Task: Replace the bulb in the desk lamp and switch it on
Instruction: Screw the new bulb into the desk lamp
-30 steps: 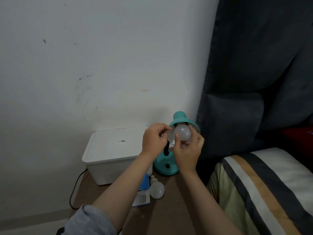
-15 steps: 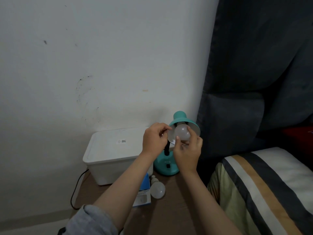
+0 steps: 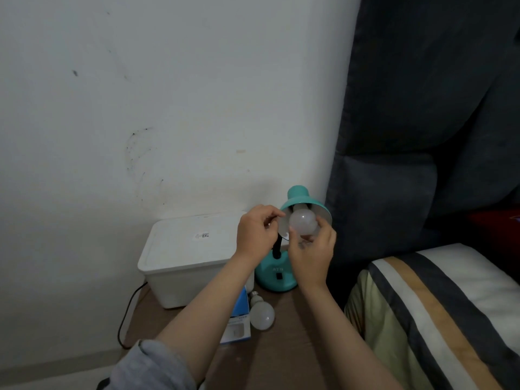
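Note:
A small teal desk lamp (image 3: 277,278) stands on the brown bedside table (image 3: 281,353), its shade (image 3: 302,199) tilted toward me. A white frosted bulb (image 3: 302,221) sits in the shade's mouth, unlit. My right hand (image 3: 311,253) holds this bulb from below with thumb and fingers around it. My left hand (image 3: 257,233) pinches the shade's left rim. A second white bulb (image 3: 261,313) lies on its side on the table in front of the lamp's base. A black switch (image 3: 279,276) shows on the base.
A white lidded plastic box (image 3: 183,249) stands left of the lamp against the wall. A blue and white bulb carton (image 3: 237,322) lies partly under my left forearm. A black cable (image 3: 126,308) runs down the table's left side. A striped pillow (image 3: 439,313) and dark headboard (image 3: 422,136) fill the right.
My right hand's fingers have shifted slightly around the bulb in the shade. My left hand stays on the shade's rim.

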Demonstrator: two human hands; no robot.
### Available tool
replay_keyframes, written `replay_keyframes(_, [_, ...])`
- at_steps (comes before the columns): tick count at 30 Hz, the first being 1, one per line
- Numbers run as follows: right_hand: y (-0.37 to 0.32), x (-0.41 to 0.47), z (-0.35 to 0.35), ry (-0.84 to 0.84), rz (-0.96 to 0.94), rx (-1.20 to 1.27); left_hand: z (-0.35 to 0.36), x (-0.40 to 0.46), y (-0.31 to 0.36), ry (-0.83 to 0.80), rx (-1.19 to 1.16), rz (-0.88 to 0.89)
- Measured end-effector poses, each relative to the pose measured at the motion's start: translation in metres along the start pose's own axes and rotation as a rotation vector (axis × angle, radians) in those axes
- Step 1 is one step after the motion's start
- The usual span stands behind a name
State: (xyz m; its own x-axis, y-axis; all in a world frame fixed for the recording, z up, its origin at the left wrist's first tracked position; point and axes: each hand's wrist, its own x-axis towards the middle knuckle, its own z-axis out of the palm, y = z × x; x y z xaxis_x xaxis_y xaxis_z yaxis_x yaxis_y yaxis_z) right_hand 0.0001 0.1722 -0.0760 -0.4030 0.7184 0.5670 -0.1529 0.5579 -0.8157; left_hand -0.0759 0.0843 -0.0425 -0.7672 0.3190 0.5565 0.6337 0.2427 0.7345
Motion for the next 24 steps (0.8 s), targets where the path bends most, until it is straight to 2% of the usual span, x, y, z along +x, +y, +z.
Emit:
replay_keyframes(3, [0.001, -0.001, -0.001, -0.028, -0.076, -0.018, 0.001, 0.0, 0.0, 0.004, -0.003, -0.002])
replay_keyframes(13, [0.001, 0.006, 0.003, 0.045, 0.05, 0.014, 0.001, 0.0, 0.003, -0.002, 0.007, 0.006])
replay_keyframes(19, [0.005, -0.001, 0.01, 0.018, -0.049, 0.006, -0.001, -0.001, 0.003, -0.003, -0.002, -0.005])
replay_keyframes(24, [0.003, 0.005, 0.007, 0.067, 0.169, 0.134, -0.001, -0.002, 0.001, -0.006, 0.0, 0.007])
